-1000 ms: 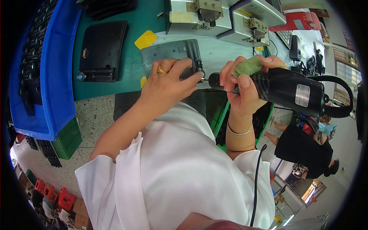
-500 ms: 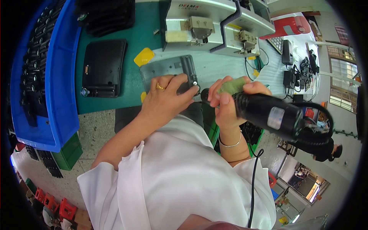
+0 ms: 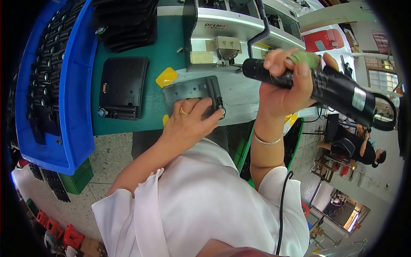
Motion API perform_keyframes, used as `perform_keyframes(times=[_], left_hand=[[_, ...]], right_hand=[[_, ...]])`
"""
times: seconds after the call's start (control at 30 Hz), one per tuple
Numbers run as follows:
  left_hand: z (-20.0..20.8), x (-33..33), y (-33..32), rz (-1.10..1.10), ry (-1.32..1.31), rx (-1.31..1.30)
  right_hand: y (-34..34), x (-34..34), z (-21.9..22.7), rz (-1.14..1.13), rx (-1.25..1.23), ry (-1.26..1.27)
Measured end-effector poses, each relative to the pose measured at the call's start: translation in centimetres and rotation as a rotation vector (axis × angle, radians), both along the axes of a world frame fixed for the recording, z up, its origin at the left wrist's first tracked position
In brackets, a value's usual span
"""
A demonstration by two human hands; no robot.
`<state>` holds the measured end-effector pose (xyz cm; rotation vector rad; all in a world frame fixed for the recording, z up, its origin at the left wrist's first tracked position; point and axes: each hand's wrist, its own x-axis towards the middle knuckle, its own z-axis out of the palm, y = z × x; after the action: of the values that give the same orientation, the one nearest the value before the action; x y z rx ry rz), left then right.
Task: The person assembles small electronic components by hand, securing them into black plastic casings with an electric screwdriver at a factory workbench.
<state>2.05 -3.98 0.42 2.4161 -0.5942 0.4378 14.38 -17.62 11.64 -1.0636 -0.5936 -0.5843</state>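
A flat dark grey plastic casing (image 3: 192,88) lies at the front edge of the green table. My left hand (image 3: 187,118) rests on it with bent fingers, thumb at the near right corner beside a small shiny fitting, holding it down. My right hand (image 3: 284,81) is raised to the right of the casing, in front of the metal machine. It is wrapped round a black electric screwdriver (image 3: 338,92) held nearly level, its narrower end toward the left and its cord end to the right. Green wrapping (image 3: 305,59) covers one finger. The screwdriver's bit cannot be made out.
A similar black casing (image 3: 124,88) lies left, beside a blue bin (image 3: 79,85) of black parts. Stacked black casings (image 3: 128,25) stand behind. A silver machine with a metal dispenser (image 3: 227,48) stands at the back. Yellow tape (image 3: 166,77) marks the table. A person (image 3: 357,145) sits far right.
My right hand has lifted the screwdriver away from the casing's right corner, up and to the right, toward the machine. My left hand stays on the casing. The view has shifted slightly.
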Motion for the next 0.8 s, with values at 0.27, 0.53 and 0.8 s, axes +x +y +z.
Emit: perform_keyframes(times=[0.27, 0.53, 0.8], left_hand=[[0.4, -0.2, 0.1, -0.011, 0.000, 0.007], [0.7, 0.0, 0.1, -0.035, -0.011, 0.052], [0.7, 0.0, -0.1, -0.030, -0.003, 0.068]], right_hand=[[-3.9, 0.3, 2.1, -0.436, -0.123, -0.178], [-7.5, 1.3, 0.4, -0.380, -0.076, -0.031], [-8.0, 2.0, -0.6, -0.338, -0.015, -0.036]])
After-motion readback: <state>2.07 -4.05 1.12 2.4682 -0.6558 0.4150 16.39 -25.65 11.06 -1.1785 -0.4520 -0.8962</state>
